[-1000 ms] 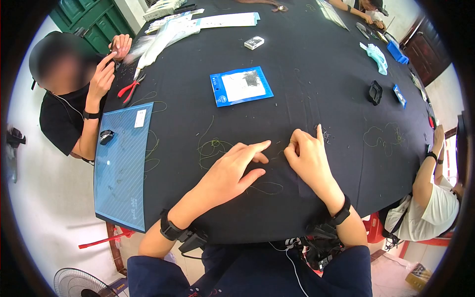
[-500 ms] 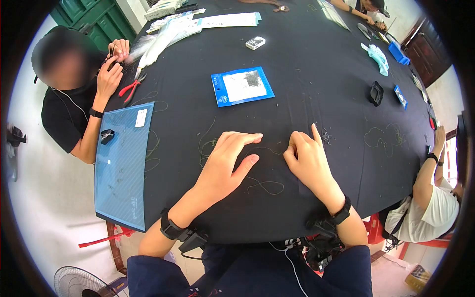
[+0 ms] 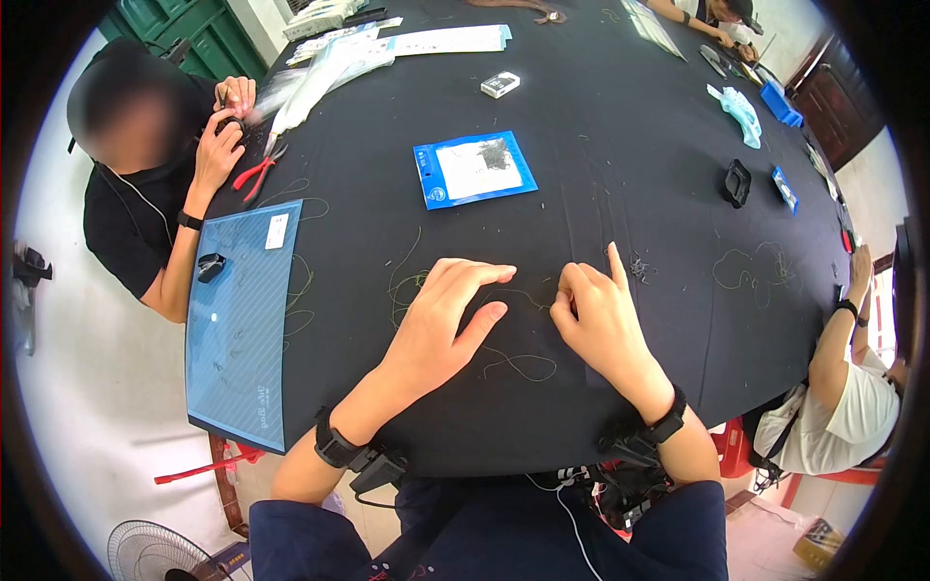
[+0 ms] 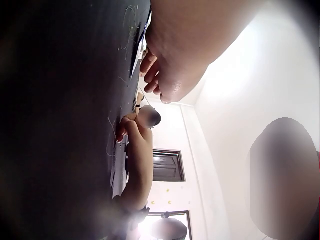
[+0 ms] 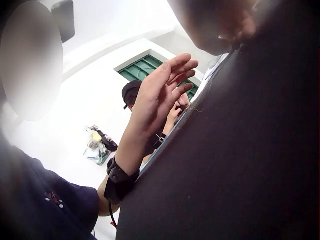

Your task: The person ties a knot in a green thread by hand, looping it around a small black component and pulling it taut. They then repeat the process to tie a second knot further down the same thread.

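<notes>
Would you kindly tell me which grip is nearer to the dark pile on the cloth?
Right: in the head view, the right grip is just to the lower left of the dark pile; the left grip is farther left.

The person's left forearm and right forearm are angling inward. The left hand is reaching with loosely extended fingers, its thumb standing apart. The right hand is curling its thumb and nearest fingers inward, while its little finger is pointing forward.
</notes>
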`<act>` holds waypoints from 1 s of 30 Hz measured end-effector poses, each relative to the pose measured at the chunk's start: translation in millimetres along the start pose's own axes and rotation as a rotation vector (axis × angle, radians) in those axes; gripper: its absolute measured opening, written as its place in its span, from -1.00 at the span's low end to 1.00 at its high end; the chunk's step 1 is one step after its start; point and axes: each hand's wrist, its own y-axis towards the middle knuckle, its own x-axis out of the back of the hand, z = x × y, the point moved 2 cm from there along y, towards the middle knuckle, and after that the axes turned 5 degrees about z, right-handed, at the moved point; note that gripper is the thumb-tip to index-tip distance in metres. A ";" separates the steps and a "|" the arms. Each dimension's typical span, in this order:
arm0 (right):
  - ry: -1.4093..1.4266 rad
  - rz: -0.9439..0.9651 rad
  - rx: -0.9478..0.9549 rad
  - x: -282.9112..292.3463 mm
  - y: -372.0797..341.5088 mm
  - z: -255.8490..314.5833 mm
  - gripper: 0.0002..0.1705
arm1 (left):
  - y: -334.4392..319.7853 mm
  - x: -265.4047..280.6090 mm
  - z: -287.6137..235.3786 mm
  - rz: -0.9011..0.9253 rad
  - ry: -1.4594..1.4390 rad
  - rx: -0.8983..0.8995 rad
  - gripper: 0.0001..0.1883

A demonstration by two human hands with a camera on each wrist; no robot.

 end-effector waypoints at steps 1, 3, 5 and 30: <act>-0.001 -0.005 0.003 -0.2 -0.3 0.4 -0.93 | -0.1 0.0 0.0 0.001 -0.003 0.000 -0.69; 0.011 -0.005 -0.045 -0.1 -0.6 0.3 -0.92 | -0.1 -0.2 0.1 -0.002 -0.001 0.005 -0.69; 0.024 0.004 -0.062 -0.2 -0.1 -0.9 -0.92 | -0.2 -0.9 0.3 -0.004 0.001 0.007 -0.70; 0.081 0.072 -0.022 0.1 6.2 -5.0 -0.93 | 1.3 -1.1 -0.3 0.050 -0.013 0.009 -0.74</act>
